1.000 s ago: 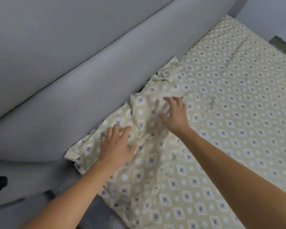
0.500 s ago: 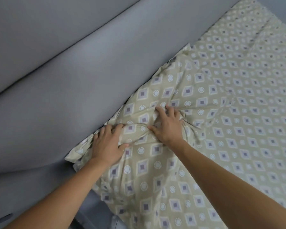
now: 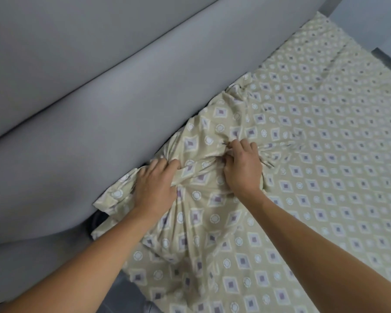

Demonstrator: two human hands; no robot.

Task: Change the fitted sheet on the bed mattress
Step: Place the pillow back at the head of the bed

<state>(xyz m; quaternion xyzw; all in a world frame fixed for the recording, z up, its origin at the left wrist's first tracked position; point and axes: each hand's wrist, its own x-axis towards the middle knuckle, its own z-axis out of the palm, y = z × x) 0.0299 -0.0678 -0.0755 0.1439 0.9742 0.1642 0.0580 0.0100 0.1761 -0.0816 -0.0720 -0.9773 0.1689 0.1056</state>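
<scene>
Item: fitted sheet, beige with a diamond print, spread over the bed; long axis runs from near us toward the far right. Its near-left corner is bunched against the grey padded bed frame.

Our left hand grips a fold at the sheet's edge, closest to the frame. Our right hand clutches a gathered ridge just beside it, further onto the bed.

We judge the corner lies directly under both grips; the left hand is nearer the edge to be lifted.
</scene>
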